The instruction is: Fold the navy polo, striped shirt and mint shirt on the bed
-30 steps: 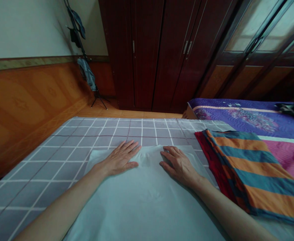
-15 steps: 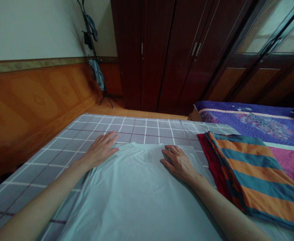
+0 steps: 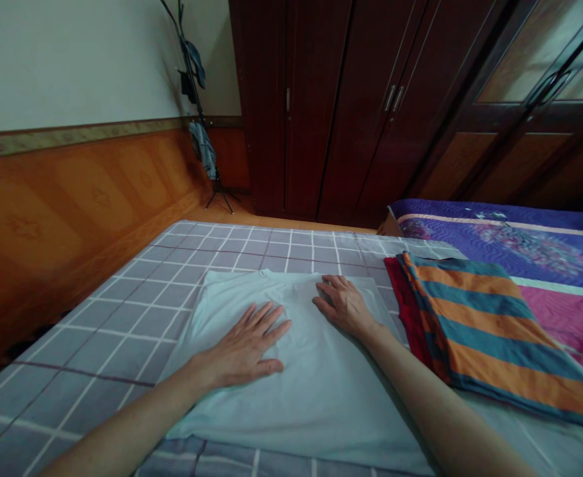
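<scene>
A pale white shirt [image 3: 316, 391] lies flat on the grey checked bedspread [image 3: 122, 298], its sides turned in and its neckline at the far edge. My left hand [image 3: 252, 344] rests on the left half of the cloth, fingers spread and palm down. On the far right part of the shirt lies my right hand [image 3: 346, 305], fingers a little curled but apart, with nothing held in it. Slight creases run through the fabric near the neckline. The shirt's near hem shows below my left forearm.
To the right lie folded striped orange and teal cloth [image 3: 500, 331] and a red cloth [image 3: 403, 311]. Beyond them is a bed with a purple cover [image 3: 470, 218]. A dark wooden wardrobe [image 3: 316, 119] and a coat stand [image 3: 199, 112] stand at the back.
My left hand has moved from beside the shirt's far left edge onto its middle left, nearer to me. My right hand stays in about the same place. The view has shifted slightly.
</scene>
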Available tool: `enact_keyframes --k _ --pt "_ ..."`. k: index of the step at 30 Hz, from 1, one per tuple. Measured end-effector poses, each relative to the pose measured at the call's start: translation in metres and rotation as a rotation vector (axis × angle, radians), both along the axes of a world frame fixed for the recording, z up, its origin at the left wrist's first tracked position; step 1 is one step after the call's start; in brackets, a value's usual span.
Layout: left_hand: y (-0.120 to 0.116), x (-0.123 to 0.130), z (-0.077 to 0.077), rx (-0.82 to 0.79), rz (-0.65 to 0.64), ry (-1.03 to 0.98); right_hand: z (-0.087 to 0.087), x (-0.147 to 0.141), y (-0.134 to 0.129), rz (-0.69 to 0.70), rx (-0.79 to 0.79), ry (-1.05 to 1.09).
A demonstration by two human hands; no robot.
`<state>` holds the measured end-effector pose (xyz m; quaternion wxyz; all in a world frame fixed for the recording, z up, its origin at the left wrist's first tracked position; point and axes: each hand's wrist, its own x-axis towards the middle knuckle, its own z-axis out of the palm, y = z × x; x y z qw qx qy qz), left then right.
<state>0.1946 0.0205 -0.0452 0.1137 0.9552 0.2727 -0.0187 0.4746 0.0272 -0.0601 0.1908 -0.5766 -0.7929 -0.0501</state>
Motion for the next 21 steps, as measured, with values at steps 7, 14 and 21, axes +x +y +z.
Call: enact_keyframes --k 7,14,21 --pt "0.01 -0.005 -0.009 -0.016 -0.054 -0.078 0.002 0.0 0.001 -0.007 -0.005 0.015" --pt "0.029 -0.022 -0.013 0.066 0.197 -0.074 0.0 0.001 0.004 -0.011 -0.022 0.014" --pt "0.031 -0.024 -0.014 0.085 0.221 -0.064 0.002 0.001 0.005 -0.025 -0.035 0.017"
